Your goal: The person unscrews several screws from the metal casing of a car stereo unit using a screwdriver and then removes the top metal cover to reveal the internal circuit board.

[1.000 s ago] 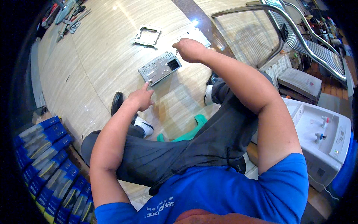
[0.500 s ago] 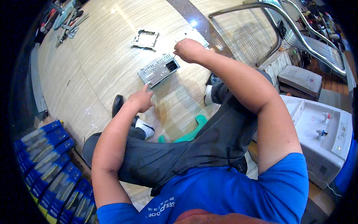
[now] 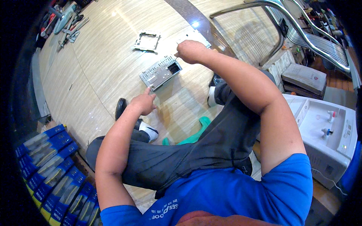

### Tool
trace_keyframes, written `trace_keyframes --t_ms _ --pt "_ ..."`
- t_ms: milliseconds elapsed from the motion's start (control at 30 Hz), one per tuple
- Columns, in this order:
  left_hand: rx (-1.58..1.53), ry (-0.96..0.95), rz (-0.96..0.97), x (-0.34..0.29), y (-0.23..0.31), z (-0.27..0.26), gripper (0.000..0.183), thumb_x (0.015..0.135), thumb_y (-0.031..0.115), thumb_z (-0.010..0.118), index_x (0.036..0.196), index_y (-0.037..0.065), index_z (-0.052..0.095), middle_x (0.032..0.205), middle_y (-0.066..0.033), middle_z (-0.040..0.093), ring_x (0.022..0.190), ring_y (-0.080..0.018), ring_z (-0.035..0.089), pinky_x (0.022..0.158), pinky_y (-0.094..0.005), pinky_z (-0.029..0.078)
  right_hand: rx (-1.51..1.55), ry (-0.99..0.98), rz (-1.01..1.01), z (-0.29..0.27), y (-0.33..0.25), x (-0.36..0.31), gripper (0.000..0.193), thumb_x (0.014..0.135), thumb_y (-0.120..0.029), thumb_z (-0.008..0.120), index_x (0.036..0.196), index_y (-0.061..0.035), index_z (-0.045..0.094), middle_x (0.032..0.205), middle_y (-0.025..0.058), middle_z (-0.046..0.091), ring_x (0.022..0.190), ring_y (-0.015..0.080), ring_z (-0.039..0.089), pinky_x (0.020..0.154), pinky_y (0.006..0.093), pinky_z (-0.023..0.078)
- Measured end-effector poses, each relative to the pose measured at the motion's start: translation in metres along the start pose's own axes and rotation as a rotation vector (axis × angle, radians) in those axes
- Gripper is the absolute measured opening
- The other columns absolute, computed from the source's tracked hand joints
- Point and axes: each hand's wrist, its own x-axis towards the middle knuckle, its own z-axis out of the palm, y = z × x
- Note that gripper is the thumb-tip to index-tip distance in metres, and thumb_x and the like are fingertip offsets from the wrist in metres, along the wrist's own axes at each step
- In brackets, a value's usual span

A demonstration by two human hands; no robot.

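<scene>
A silver metal-cased electronic unit [image 3: 160, 73], boxy like a car stereo, lies on the floor in front of me. Its top has many small slots and a dark square opening near the right end. My left hand [image 3: 143, 102] reaches its near left corner with the index finger stretched out, holding nothing. At the far right corner, my right hand [image 3: 190, 51] is closed in a pinch; a thin thing may be between the fingertips, too small to make out. Beyond the unit lies a square metal frame [image 3: 146, 48]. A flat pale metal plate [image 3: 200, 37] is partly behind my right hand.
Hand tools [image 3: 69, 32] lie at the far left. Blue-and-yellow packages [image 3: 52, 165] stand in rows at the near left. A green plastic piece [image 3: 198, 132] is between my legs. To the right are a chrome-framed chair [image 3: 301, 35], a box [image 3: 304, 78] and a white water dispenser [image 3: 324, 124].
Both hands keep nearly the same places at the unit's two corners. The whole view has shifted very slightly; the unit, frame and plate stay where they were.
</scene>
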Motion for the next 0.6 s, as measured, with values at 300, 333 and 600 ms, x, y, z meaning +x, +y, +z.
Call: trace_keyframes --t_ms 300,333,600 --pt "-0.004 -0.022 0.008 0.0 0.005 -0.006 0.059 0.092 0.036 0.065 0.143 0.013 0.046 0.162 -0.0175 0.018 0.127 -0.0372 0.053 0.101 -0.0467 0.048 0.077 0.079 -0.135 0.011 0.015 0.008 0.02 0.084 -0.007 0.056 0.096 -0.0031 0.073 0.1 0.0191 0.071 0.096 0.0356 0.068 0.085 0.0437 0.054" --pt "-0.001 -0.022 0.011 0.001 0.005 -0.006 0.059 0.092 0.036 0.065 0.143 0.013 0.046 0.162 -0.0175 0.018 0.127 -0.0372 0.053 0.101 -0.0467 0.048 0.111 0.09 -0.158 0.012 0.017 0.009 0.02 0.084 -0.006 0.056 0.095 -0.0036 0.073 0.099 0.0191 0.071 0.096 0.0354 0.068 0.084 0.0438 0.054" --pt "0.023 -0.013 0.016 -0.001 0.003 -0.003 0.059 0.093 0.039 0.063 0.142 0.012 0.045 0.162 -0.0179 0.015 0.122 -0.0394 0.057 0.1 -0.0474 0.048 0.015 -0.004 -0.078 0.007 0.009 0.006 0.021 0.083 -0.007 0.059 0.098 0.0004 0.071 0.101 0.0217 0.071 0.097 0.0356 0.068 0.086 0.043 0.054"
